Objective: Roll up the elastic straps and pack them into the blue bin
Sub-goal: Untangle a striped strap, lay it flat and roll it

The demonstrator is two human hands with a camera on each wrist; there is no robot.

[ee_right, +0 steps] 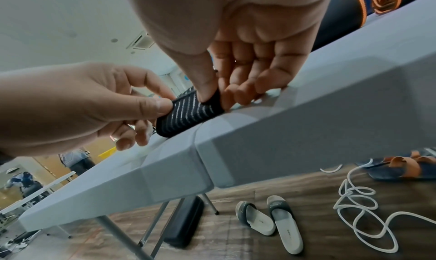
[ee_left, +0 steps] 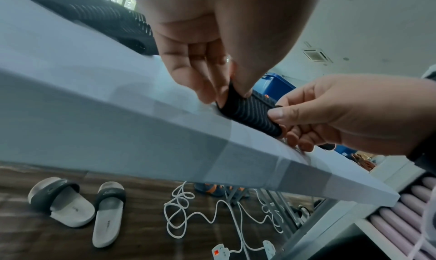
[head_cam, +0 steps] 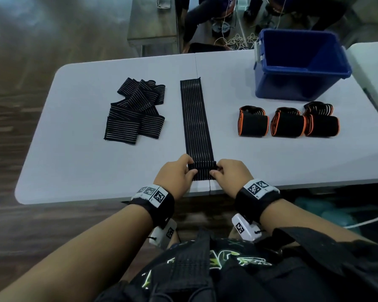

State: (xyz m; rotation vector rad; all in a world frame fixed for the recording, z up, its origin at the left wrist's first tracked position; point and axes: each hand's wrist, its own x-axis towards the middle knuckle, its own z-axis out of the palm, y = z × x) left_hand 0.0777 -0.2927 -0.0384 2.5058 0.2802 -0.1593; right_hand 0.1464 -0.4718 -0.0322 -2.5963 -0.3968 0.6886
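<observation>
A pale grey folding tabletop (head_cam: 74, 162) stands on a dark wood-pattern floor (head_cam: 7, 236). Beneath it, a pair of white slides with dark straps (ee_left: 78, 210) lies beside a loosely coiled white cable (ee_left: 188, 213) leading to a white power strip (ee_left: 220, 252). A black case (ee_right: 185, 224) rests near the table's metal legs (ee_right: 125, 234). Beyond the far edge, tangled wires (head_cam: 234, 41) lie on the floor.

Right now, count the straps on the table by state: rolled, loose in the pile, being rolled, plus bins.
Rolled straps: 3
Flat strap being rolled: 1
Loose pile: count unclear
Blue bin: 1
Total countable: 5
</observation>
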